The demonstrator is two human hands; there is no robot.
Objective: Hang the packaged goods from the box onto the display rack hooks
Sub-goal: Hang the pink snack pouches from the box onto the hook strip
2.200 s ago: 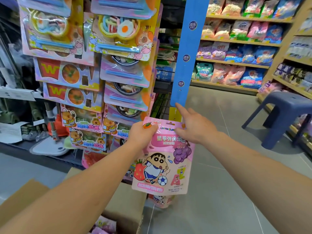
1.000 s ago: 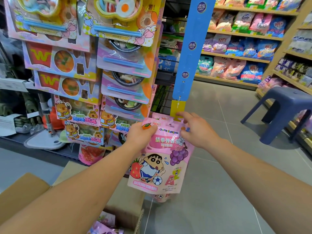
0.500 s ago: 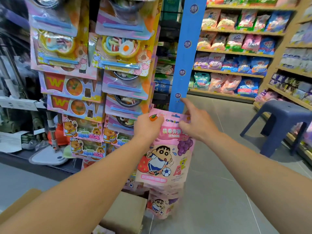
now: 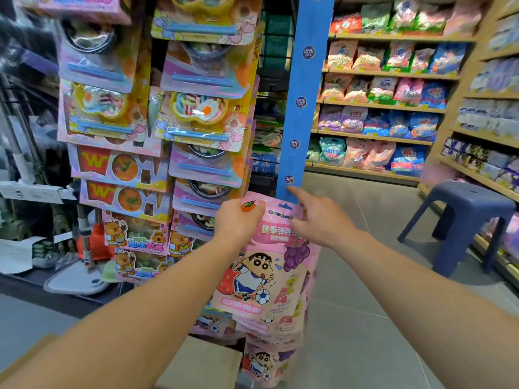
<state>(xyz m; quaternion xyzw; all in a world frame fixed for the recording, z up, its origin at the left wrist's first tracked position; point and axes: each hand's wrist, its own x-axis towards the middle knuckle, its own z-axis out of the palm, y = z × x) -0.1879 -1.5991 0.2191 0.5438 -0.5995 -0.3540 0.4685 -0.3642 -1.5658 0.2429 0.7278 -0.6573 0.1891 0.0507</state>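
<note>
Gripping the pink candy pouch [image 4: 261, 265] by its top left corner with my left hand [image 4: 238, 221], fingers curled over the front edge beside the orange fruit print. Pouch is held up in front of the blue hanging strip [image 4: 304, 94], its top edge right at the strip's lower end, hang slot near the top centre. Pouch shows a cartoon boy with a football, grapes, a strawberry. My right hand [image 4: 323, 220] is on the pouch's upper right part, index finger stretched out and touching the strip's bottom; the other fingers are loosely bent, and I cannot tell if they pinch the pouch or just rest on it. Cannot see a hook behind the pouch.

More pouches of the same kind [image 4: 266, 363] hang lower down, directly below the one I hold, partly hidden by it. Cardboard box [image 4: 202, 363] sits on the floor under my left forearm, only a flap showing.

Left of the strip, a display rack [image 4: 196, 113] packed with blister-carded toy food sets, overlapping in columns. Blue plastic stool [image 4: 463, 217] stands on the grey floor to the right, near wooden shelves [image 4: 387, 105] filled with snack bags. Picture somewhat blurred at the left edge.
</note>
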